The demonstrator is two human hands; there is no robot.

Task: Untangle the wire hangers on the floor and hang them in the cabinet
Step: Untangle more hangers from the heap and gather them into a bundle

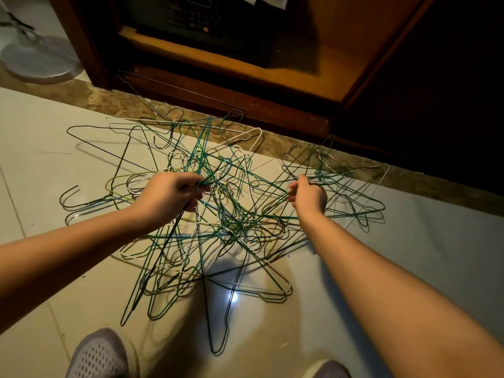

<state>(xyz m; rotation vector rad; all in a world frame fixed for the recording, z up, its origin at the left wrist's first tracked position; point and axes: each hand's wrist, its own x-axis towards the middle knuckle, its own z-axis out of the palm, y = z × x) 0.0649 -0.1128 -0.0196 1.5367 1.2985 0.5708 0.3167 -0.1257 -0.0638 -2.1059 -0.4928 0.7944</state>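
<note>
left hand (170, 193) at centre frame clenches green wires of the tangled wire hangers (218, 211); right hand (308, 196) just right of centre pinches more wires. the heap sprawls across the pale tiled floor (41, 165), below the open wooden cabinet (272, 77) at the top. two shoes (101, 356) show along the bottom edge.

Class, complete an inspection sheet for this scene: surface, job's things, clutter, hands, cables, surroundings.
Surface: glossy pale tiled floor, brown stone strip beside cabinet.
Job's things: wire hangers, green, white and dark, tangled in one heap; cabinet open.
Clutter: nothing seen.
Hands: left hand grips several wires; right hand pinches green wires.
Cables: nothing seen.
Surroundings: fan base far left; keypad safe inside cabinet; two shoes at bottom edge.
</note>
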